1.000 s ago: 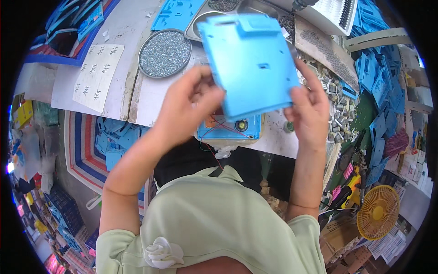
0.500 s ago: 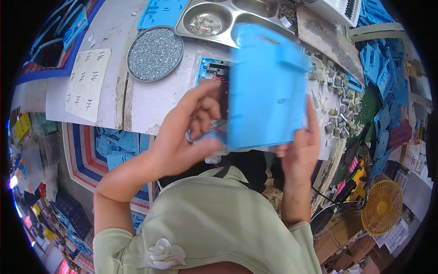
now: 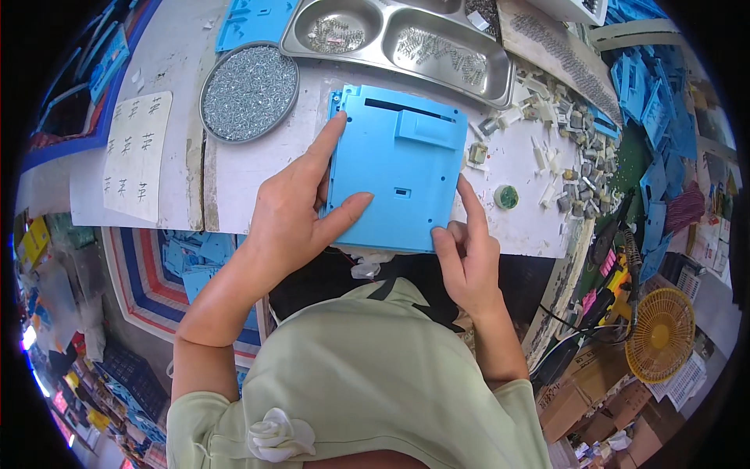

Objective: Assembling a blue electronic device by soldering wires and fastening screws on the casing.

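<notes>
A light blue plastic cover [image 3: 383, 176] lies face up over a matching blue housing at the near edge of the table. It has a long dark slot across its far end, a raised block and a small square opening. My left hand [image 3: 293, 199] grips its left side, thumb on top and index finger along the edge. On the right side, my right hand [image 3: 469, 258] pinches the near corner, with thumb on the face and index finger along the edge. The wiring inside the housing is hidden under the cover.
A round tray of small screws [image 3: 248, 92] sits left of the cover. Beyond it stands a steel compartment tray [image 3: 379, 62] with springs. Several small motor-like parts [image 3: 574, 168] lie scattered at right, near a green-topped round item [image 3: 506, 197]. A marked paper sheet [image 3: 137, 156] lies at left.
The blue cover has come down from a raised, tilted position onto the housing. My left hand, formerly free beside it, now holds its left edge.
</notes>
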`<state>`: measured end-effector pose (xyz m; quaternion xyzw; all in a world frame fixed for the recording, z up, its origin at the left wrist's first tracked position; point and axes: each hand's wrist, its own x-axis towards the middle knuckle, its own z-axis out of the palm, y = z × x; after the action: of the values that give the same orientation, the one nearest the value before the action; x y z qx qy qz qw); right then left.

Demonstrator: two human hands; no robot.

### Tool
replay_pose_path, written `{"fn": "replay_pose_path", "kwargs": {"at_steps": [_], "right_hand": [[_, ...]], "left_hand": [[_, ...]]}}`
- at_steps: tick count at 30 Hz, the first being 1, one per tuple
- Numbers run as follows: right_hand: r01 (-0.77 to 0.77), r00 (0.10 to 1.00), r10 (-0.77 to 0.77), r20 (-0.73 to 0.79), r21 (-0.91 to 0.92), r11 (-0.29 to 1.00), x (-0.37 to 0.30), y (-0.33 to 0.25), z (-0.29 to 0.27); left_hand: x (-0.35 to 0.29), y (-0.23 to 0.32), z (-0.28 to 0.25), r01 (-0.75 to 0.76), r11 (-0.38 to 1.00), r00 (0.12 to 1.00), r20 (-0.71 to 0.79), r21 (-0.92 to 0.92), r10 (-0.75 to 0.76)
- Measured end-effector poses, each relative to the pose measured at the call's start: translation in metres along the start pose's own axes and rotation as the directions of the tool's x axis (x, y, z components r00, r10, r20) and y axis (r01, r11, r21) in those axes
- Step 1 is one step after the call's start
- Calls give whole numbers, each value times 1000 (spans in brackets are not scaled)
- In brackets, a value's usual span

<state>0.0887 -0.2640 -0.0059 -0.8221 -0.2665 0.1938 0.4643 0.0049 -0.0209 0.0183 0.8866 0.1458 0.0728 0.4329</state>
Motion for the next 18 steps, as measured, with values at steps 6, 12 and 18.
{"fn": "replay_pose_path", "kwargs": {"at_steps": [6,12,18], "right_hand": [[-47,999,45,15,141,989,-4,7,1],[-70,997,67,33,118,991,12,2,-2],[-36,997,35,76,22,999,10,1,-5]], "left_hand": [[0,-7,1,-10,1000,1000,4,-28,10],[3,-15,8,-4,993,997,-82,-117,-5],[-12,-14,11,17,988,994,-108,-153,-33]]}}
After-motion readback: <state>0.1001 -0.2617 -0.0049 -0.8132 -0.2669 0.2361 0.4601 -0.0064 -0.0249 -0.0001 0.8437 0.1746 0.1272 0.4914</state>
